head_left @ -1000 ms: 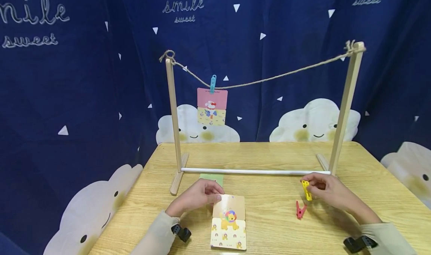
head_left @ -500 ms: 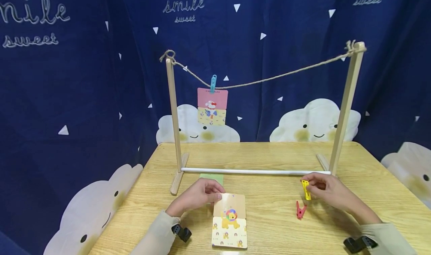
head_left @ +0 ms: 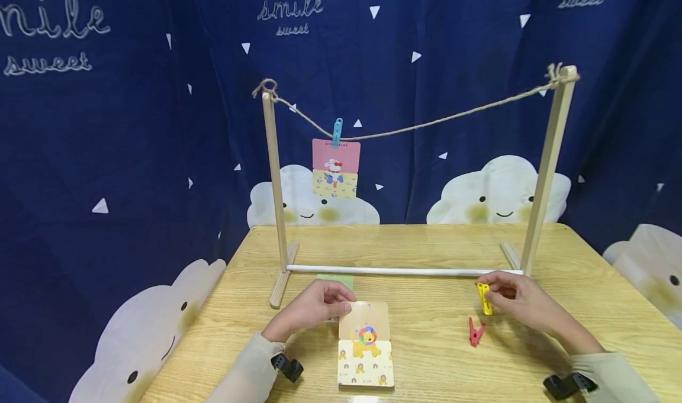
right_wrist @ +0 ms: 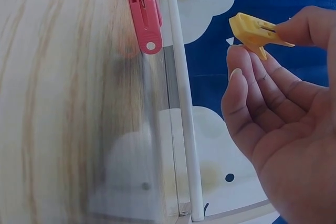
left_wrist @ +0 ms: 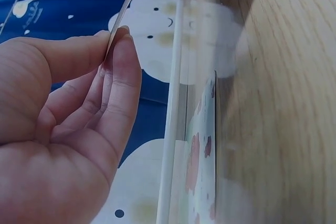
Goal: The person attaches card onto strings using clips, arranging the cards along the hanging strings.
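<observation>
My left hand (head_left: pixel 314 308) pinches a card with a lion picture (head_left: pixel 365 347) by its upper left corner, thumb in front. In the left wrist view that card shows edge-on between thumb and fingers. Raised over the right side of the table, my right hand (head_left: pixel 519 299) holds a yellow clothespin (head_left: pixel 484 299) between thumb and fingers. Just below it a red clothespin (head_left: pixel 476 332) lies on the table; the right wrist view shows the yellow clothespin (right_wrist: pixel 257 31) at my fingertips. Behind the left hand, a green card (head_left: pixel 341 281) lies partly hidden.
Beyond both hands stands a wooden frame with a left post (head_left: pixel 274 184), a right post (head_left: pixel 549 172) and a white bar (head_left: pixel 405 271) low across it. A sagging string (head_left: pixel 453 116) carries a pink and yellow card (head_left: pixel 334 169) in a blue clothespin (head_left: pixel 338 131).
The lion card has risen slightly and shifted a little right in my left hand. My right hand has lifted a touch with the yellow clothespin.
</observation>
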`<state>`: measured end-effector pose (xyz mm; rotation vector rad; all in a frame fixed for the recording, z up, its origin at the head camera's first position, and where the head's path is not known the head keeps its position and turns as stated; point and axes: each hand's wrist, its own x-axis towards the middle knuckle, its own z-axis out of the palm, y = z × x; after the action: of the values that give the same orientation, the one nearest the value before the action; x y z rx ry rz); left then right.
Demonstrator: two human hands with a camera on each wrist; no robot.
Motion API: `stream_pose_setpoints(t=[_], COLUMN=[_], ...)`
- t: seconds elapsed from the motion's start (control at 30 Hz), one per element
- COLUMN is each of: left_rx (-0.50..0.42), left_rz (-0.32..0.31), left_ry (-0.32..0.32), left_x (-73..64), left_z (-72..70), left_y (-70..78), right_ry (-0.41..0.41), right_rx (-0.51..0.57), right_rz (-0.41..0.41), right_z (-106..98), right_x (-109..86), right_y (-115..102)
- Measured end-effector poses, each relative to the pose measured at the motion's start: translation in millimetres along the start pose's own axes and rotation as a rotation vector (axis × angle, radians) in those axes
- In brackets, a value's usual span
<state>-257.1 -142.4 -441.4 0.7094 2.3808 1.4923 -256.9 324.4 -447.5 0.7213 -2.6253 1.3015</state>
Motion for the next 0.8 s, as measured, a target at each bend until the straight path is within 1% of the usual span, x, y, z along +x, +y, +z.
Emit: stream_pose_setpoints(t=[0.13,0.3,0.47,0.7,0.8], left_rx=[0.017,0.016,0.022,-0.031,-0.039], left_rz=[0.002,0.005,0.017,0.037,0.036], left_ry=[0.014,0.006,0.014,0.012,0.009], left_x=[1.6,3.0,2.8,3.0,3.9], left_z=[-0.3,-0.6,-2.9,-4.4,-4.3], left_y=[0.6,1.5,4.9,8.4,10.0], right_ry=[0.015,0.022,0.031,0.035,0.035], right_rx=[-0.013,-0.006,-0.013,0.005,0.010], right_rz=[-0.004,0.006,0.006,-0.028,-0.025], right_z=[-1.1,-2.3,-2.7,-2.1,-1.7], right_x=[-1.1,-1.5,-1.0,-1.0,-2.0], right_y=[0.5,-0.7,-2.7,-4.0,-2.8])
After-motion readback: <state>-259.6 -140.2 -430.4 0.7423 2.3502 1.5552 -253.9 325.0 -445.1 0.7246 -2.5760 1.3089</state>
